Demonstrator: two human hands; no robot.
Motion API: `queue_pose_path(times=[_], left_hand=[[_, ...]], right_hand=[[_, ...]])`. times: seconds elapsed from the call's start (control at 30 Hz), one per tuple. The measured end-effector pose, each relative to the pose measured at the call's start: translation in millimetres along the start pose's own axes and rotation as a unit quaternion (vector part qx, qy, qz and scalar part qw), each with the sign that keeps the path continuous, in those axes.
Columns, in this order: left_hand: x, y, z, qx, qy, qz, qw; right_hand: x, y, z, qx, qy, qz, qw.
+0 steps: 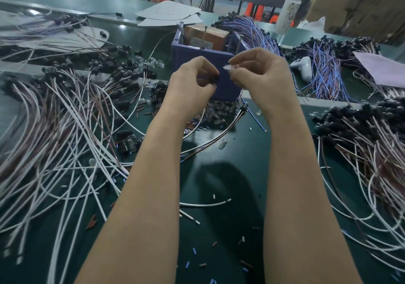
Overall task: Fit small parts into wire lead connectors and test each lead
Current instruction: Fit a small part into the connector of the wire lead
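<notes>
My left hand (192, 79) pinches a black connector (214, 79) of a wire lead, held up in front of the blue box. My right hand (258, 73) pinches a small clear part (226, 67) just to the right of the connector; a small gap lies between the two. A white and brown lead (219, 134) curves down over the green table below my hands. Several loose clear parts (215, 113) lie at the foot of the blue box.
A blue box (223, 59) with a brown block in it stands behind my hands. Piles of white and brown leads (65, 119) cover the left, more leads (372, 143) the right, blue leads (324, 68) the far right. Cut insulation bits litter the green table (219, 196).
</notes>
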State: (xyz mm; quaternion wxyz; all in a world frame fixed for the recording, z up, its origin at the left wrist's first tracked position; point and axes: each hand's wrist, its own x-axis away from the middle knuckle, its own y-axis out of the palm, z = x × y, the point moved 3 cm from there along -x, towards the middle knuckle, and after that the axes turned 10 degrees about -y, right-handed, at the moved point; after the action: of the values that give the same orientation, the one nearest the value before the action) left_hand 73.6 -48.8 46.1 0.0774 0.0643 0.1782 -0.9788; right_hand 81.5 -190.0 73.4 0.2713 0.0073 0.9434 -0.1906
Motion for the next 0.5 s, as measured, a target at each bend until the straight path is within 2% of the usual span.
queue_pose_path(times=[0.23,0.5], left_hand=[[1.1,-1.3,3.9,-0.026,0.006,-0.005,1.000],[2.9,-0.3,6.0,-0.047,0.012,-0.008,0.999]], right_hand=[[-3.0,0.1,-11.7,0.092,-0.041,-0.046,0.994],[-3.3,0.2,-14.7,0.138,-0.061,-0.041,0.988]])
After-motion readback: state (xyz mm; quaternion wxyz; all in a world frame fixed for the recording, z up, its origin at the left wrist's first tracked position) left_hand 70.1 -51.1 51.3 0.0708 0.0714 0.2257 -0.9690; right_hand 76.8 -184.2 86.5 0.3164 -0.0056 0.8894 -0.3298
